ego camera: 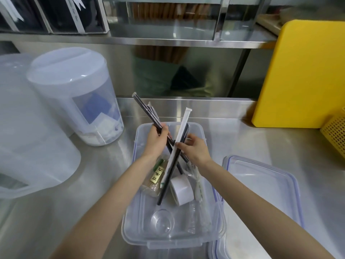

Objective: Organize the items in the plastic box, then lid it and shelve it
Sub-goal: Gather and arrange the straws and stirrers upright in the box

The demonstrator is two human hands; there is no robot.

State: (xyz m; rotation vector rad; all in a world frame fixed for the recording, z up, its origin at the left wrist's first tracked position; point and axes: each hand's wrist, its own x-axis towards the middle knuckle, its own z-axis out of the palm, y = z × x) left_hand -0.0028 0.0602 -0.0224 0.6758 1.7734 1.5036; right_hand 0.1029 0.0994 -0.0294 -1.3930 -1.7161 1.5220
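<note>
Over a stainless-steel counter (97,176), a person's 2 bare hands work above an open clear plastic box (197,238) that sits at the near centre of the worktop. The left hand (155,140) has its fingers curled round a bundle of black wrapped straws (147,113), which slant up and away to the left past the box's far rim. The right hand (194,149) pinches a white paper-wrapped straw (182,131) together with a long black straw (169,181); the 2 cross the left hand's bundle, the black one's lower end reaching down into the box. Inside the box lie a roll of white tape (182,190), a clear packet with a yellow label (155,177), a small clear cup (162,220) near the front wall, and a slim white brush-like item (198,187) along the right side. The box's lid (261,186), clear with a blue-tinted rim, lies flat on the counter just to the right of the box. At left stand a translucent lidded canister (74,94) holding blue and white packets and a second large translucent container (28,131). A yellow cutting board (306,71) leans upright at right, with a yellow mesh basket (335,131) beside it.
</note>
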